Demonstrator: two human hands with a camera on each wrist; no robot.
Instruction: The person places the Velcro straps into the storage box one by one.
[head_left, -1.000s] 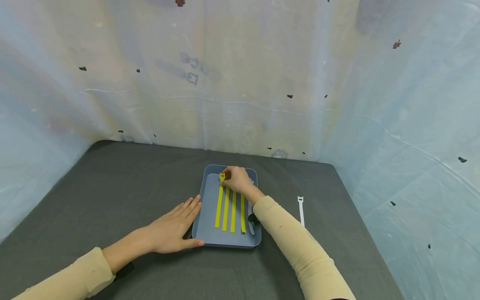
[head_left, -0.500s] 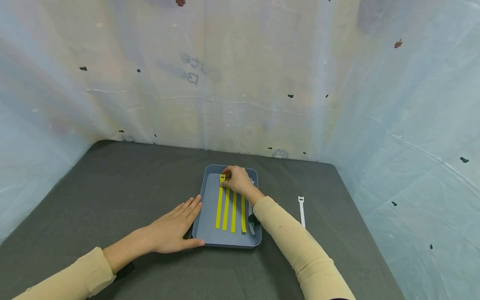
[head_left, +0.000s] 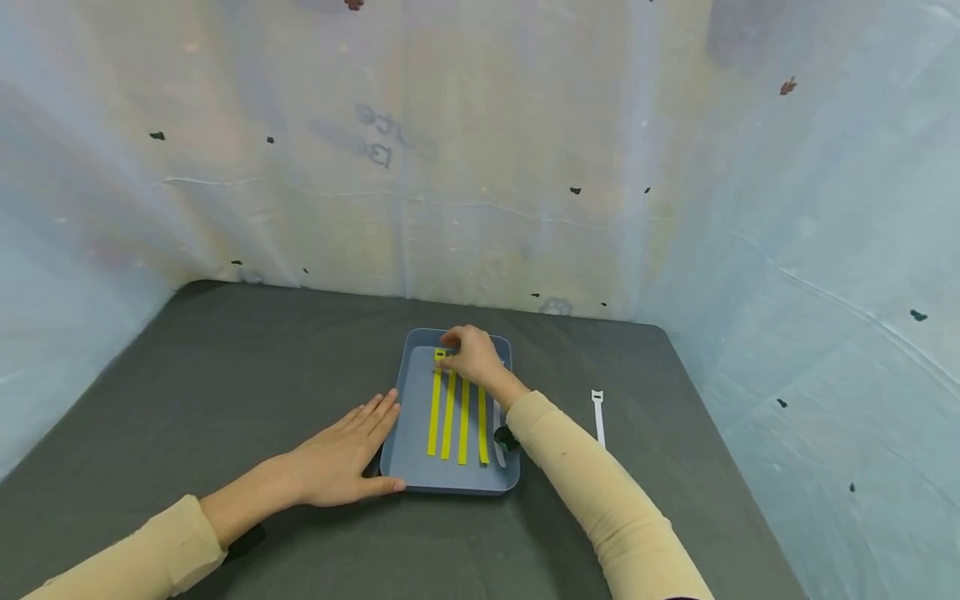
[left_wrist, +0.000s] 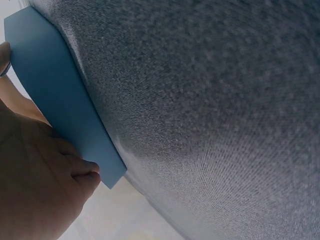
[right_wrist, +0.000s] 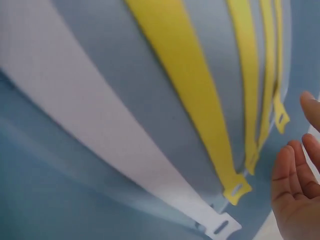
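Tray [head_left: 411, 467], four yellow straps [head_left: 448, 408], white strap [right_wrist: 75, 125] inside

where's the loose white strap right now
In the head view, the white strap lies flat on the dark table, right of the blue tray, just beyond the right sleeve.

A white strap [head_left: 597, 415] lies on my dark grey table [head_left: 225, 367] toward its right edge; pale plastic sheeting [head_left: 480, 150] stands behind.
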